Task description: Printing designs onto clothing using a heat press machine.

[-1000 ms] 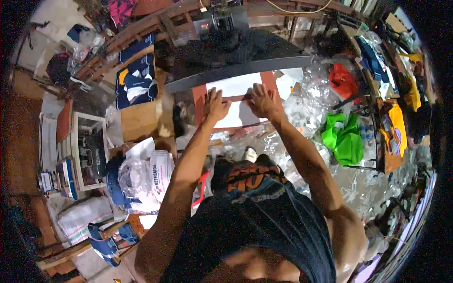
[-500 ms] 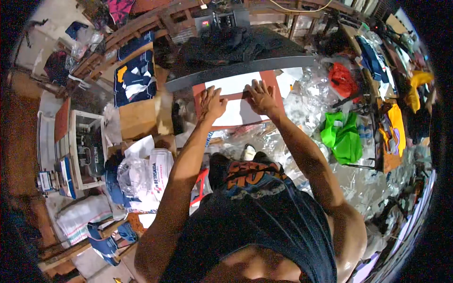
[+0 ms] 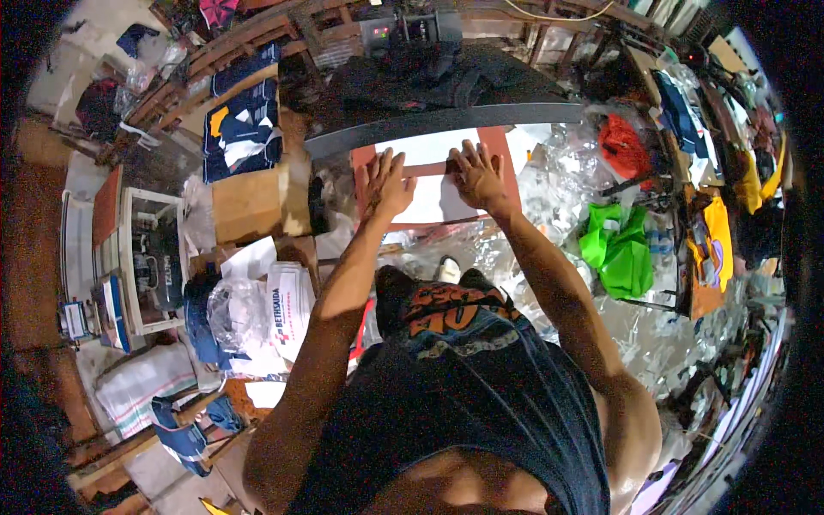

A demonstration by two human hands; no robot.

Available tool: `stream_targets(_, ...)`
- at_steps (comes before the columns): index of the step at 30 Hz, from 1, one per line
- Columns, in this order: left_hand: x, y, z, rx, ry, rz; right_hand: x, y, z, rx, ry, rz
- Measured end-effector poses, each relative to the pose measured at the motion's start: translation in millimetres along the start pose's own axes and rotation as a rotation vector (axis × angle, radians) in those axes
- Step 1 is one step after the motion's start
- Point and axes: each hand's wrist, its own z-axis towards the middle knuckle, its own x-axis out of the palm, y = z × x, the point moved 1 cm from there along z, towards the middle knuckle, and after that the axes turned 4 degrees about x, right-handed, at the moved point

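Note:
A flat reddish-brown board (image 3: 493,141) lies in front of me, at the upper middle. White sheet-like areas show on it, a far one (image 3: 418,148) and a near one (image 3: 432,199), with a reddish-brown band between them. My left hand (image 3: 387,184) rests palm down on the board's left part, fingers stretched forward. On the right part, my right hand (image 3: 481,178) lies flat with its fingers apart. Neither hand grips anything. Just beyond the board runs the front edge of a dark slab (image 3: 455,118) with black cloth (image 3: 412,81) on it.
Clear plastic wrapping (image 3: 558,184) covers much of the right side. A green bag (image 3: 618,249) and a red bundle (image 3: 624,146) lie there. Leftward are folded navy garments (image 3: 245,129), a cardboard piece (image 3: 249,206), a white-framed cabinet (image 3: 154,257) and white packages (image 3: 290,305).
The left hand's fingers reach slightly farther forward on the board. The right hand stays nearly in place. The whole view has shifted a little.

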Motion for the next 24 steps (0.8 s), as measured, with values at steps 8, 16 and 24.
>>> stream_targets(8,-25,-22,-40,0.096,-0.069,-0.206,16,-12,-48,-0.123,-0.218,0.113)
stream_targets(16,-11,-38,-82,0.119,-0.012,-0.12,15,-27,-71,-0.318,-0.125,0.075)
stream_targets(24,-9,-26,-74,0.038,0.015,-0.109,10,-29,-61,-0.307,-0.051,0.01)
